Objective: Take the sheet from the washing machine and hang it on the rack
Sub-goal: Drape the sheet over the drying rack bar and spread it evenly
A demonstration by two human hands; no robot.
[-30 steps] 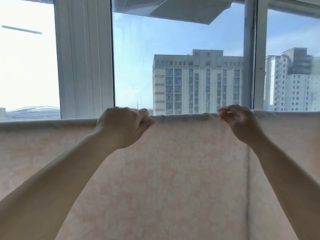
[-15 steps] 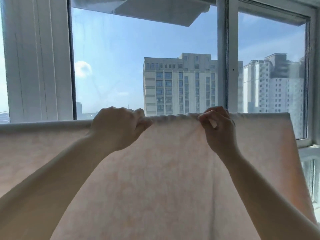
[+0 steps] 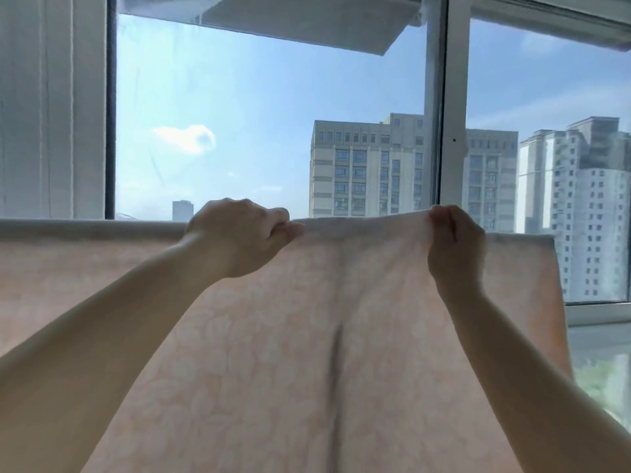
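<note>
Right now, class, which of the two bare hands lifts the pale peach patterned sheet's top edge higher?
The right hand: it pinches the pale peach patterned sheet into a raised peak, while the left hand grips lower.

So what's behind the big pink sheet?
Above the sheet you can see a window, blue sky and tall buildings. Whatever is straight behind the sheet, even the rack holding it up, is covered.

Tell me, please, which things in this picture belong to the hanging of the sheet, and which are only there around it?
Part of the job:
- sheet, pale with a faint flower pattern, draped at its top edge
- left hand, gripping that top edge
- right hand, pinching that top edge

Only surroundings:
- window frame
- white blind
- buildings outside
</note>
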